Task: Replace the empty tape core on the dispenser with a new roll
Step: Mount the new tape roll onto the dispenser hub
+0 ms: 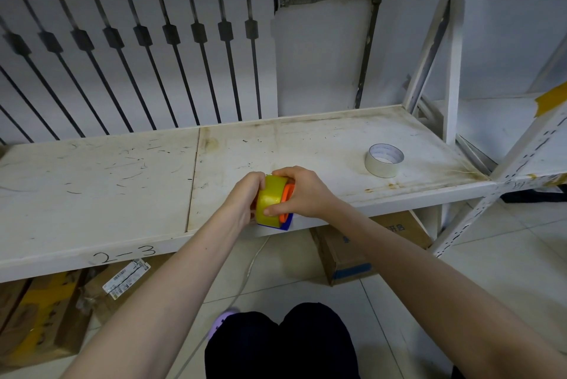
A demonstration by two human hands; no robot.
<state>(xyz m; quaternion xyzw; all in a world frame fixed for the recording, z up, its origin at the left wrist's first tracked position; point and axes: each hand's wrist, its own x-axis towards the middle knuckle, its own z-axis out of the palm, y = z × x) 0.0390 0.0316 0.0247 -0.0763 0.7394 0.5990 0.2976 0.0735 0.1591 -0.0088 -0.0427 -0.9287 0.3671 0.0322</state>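
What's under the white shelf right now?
Under the white shelf: cardboard boxes on the tiled floor, one labelled package and a thin white cord. The shelf board hides whatever lies farther back.

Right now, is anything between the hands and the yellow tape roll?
No. Both hands already touch the yellow tape roll on the orange and blue dispenser: left hand on one side, right hand on the other.

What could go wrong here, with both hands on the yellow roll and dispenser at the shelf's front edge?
1. The dispenser is held at the shelf lip; a slip could drop it to the floor.
2. The left hand and right hand cover the yellow roll, so its seating cannot be checked.
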